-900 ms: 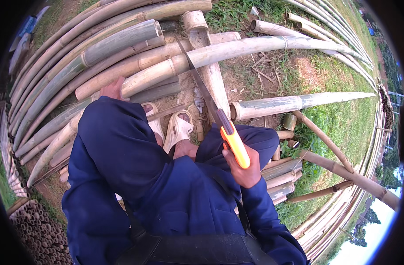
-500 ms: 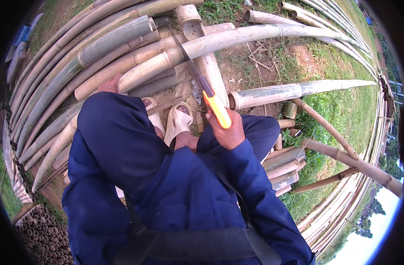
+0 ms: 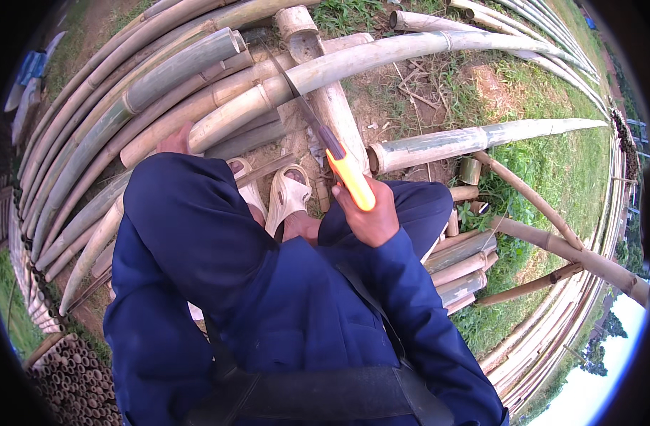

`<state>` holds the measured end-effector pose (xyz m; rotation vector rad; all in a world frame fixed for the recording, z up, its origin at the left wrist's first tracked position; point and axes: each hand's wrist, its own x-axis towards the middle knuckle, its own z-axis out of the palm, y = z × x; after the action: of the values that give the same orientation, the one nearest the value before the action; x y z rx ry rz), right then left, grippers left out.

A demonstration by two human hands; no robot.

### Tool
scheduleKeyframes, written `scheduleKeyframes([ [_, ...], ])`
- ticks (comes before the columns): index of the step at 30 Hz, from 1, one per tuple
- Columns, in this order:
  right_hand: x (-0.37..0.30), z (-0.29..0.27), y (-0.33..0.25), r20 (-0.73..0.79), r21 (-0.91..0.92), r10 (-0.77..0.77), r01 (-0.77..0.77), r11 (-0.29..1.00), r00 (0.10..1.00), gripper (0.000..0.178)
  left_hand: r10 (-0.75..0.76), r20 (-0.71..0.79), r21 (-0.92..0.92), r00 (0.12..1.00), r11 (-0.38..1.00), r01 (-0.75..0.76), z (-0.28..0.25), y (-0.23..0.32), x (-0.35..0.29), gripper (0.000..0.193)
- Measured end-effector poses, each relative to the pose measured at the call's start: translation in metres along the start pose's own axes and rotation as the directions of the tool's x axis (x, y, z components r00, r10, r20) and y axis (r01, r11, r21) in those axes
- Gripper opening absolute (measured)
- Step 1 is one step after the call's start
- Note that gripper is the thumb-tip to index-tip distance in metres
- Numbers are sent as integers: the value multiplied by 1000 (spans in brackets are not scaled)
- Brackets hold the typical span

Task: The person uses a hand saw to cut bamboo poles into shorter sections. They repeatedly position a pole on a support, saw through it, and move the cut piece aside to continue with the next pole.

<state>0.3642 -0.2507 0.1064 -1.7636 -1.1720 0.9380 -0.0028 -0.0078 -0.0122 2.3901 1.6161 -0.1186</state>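
Note:
My right hand [image 3: 371,218] is closed round the orange and dark handle of a hand saw [image 3: 345,172]. Its narrow dark blade slants up and to the left, lying across a pale bamboo pole [image 3: 318,71] just past a node. That pole rests over a thicker notched bamboo log [image 3: 333,106]. At the pole's near left end is my left hand [image 3: 173,140], holding it by the cut end; my raised knee hides part of this hand and most of its fingers.
Long bamboo poles [image 3: 144,92] lie stacked along the left. Another cut pole [image 3: 438,149] lies to the right, above short bamboo pieces [image 3: 460,266] and a frame of crossed poles [image 3: 573,248]. My feet in pale sandals [image 3: 291,199] stand close below the blade.
The saw and my right hand have shifted slightly back toward me, with the blade still across the pole. My left hand stays at the pole's end.

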Motion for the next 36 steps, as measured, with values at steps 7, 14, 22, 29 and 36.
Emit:
scheduleKeyframes([
  [7, -73, -57, -24, 73, 7, 103, -104, 995, 992, 28, 2, 22, -29, 1000, 1000, -1, -7, 4, 5, 75],
  [14, 16, 15, 4, -27, -6, 5, -5, 1000, 1000, 15, -102, 130, 8, 986, 995, 102, -20, 24, 0, 88],
  [22, -76, -39, -20, -2, -10, -14, 14, 1000, 1000, 23, 66, 2, -46, 998, 997, -66, 10, -11, 1, 81],
  [29, 18, 11, 11, 18, -41, 47, -46, 998, 999, 17, -50, 35, -3, 998, 999, 50, -24, 35, -4, 73],
  [36, -90, -56, -22, 54, -36, 94, -92, 995, 994, 32, 104, -52, -89, 993, 990, -109, 6, -8, 1, 73],
])
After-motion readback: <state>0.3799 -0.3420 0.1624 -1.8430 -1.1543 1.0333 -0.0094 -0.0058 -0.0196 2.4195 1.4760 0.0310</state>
